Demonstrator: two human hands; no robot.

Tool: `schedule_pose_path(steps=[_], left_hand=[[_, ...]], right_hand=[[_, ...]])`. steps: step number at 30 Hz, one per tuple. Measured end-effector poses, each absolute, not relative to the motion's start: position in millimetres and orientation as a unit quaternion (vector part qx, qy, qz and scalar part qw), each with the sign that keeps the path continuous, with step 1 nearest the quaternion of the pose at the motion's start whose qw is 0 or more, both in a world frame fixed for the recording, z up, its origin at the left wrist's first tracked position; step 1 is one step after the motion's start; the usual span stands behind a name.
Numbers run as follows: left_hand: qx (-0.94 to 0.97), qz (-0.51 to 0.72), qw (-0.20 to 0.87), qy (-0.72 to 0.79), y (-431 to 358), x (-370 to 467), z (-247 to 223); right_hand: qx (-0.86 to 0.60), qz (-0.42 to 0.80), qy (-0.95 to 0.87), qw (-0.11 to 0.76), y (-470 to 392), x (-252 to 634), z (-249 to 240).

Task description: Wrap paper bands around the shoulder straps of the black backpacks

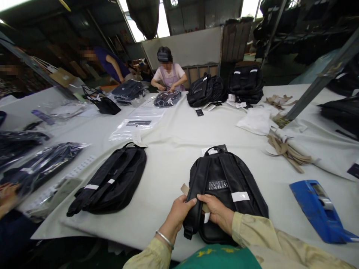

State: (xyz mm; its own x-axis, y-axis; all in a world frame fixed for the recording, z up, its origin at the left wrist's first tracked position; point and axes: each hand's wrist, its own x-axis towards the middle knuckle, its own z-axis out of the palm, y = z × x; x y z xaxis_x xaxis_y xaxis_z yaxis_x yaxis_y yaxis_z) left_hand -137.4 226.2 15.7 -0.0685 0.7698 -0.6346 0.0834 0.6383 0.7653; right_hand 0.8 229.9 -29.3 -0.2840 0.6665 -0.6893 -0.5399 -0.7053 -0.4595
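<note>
A black backpack (217,170) lies on the table in front of me, its straps facing up and its top handle pointing away. My left hand (179,211) closes on the outer edge of its left shoulder strap (198,186), thumb on top. From the inner side, my right hand (215,211) grips the same strap, fingers partly hidden beneath it. A brown strip (185,188) sticks out past the strap's outer edge, and a brown piece with a white end (206,216) shows by my right fingers. White tape (240,196) is wrapped around the other strap.
Another black backpack (117,179) lies to the left. A blue tape dispenser (318,209) stands at right, near brown strips (287,151) and a slanted metal post (322,78). Across the table, a co-worker (169,73) handles a bagged item. Another person's hand (8,196) is at far left.
</note>
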Motion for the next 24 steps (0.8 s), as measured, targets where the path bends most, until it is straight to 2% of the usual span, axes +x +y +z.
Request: schedule_pose_path(steps=[5, 9, 11, 17, 24], left_hand=[[0.322, 0.286, 0.658, 0.617, 233, -132, 17], [0.311, 0.292, 0.654, 0.624, 235, -136, 15], [0.303, 0.291, 0.661, 0.622, 234, -140, 15], [0.277, 0.280, 0.682, 0.616, 237, -146, 22], [0.263, 0.292, 0.669, 0.631, 237, -148, 22]], right_hand=[[-0.467, 0.814, -0.131, 0.319, 236, 27, -29], [-0.444, 0.837, -0.266, 0.174, 234, 60, -22], [-0.469, 0.811, -0.321, 0.136, 235, 70, -18], [-0.566, 0.707, -0.387, 0.171, 249, 62, -12], [-0.588, 0.671, -0.413, 0.183, 257, 56, -11]])
